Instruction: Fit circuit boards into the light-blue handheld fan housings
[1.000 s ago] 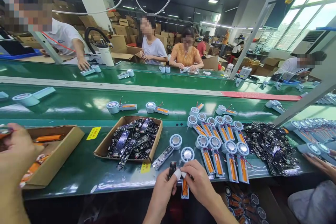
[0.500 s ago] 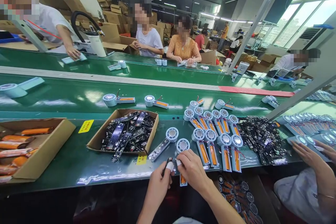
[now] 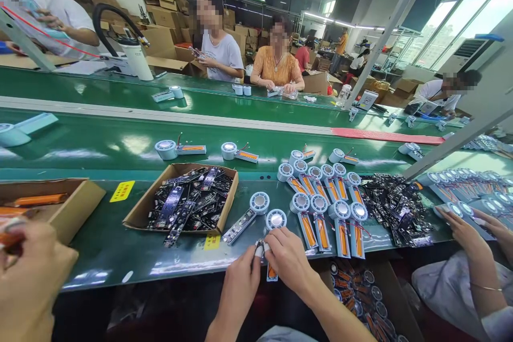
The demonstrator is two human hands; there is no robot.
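My left hand pinches a small dark circuit board, its fingertips wearing white covers. Against the board's end press the closed fingers of my right hand; what they grip is hidden. Just beyond and partly under my right hand lies a light-blue handheld fan body with a round head, and an orange strip shows in its handle. Left of it rests another fan with a circuit board set along its handle.
A cardboard box holds loose circuit boards. Rows of fans and a board pile lie right. At left, another person's hand holds an orange piece near a box of orange cylinders. A co-worker's hands touch fans at right.
My hands have come together, with the fingertips meeting at the board. Another person's hand has entered at the left. The co-worker across at far left has raised a light-blue thing off the table.
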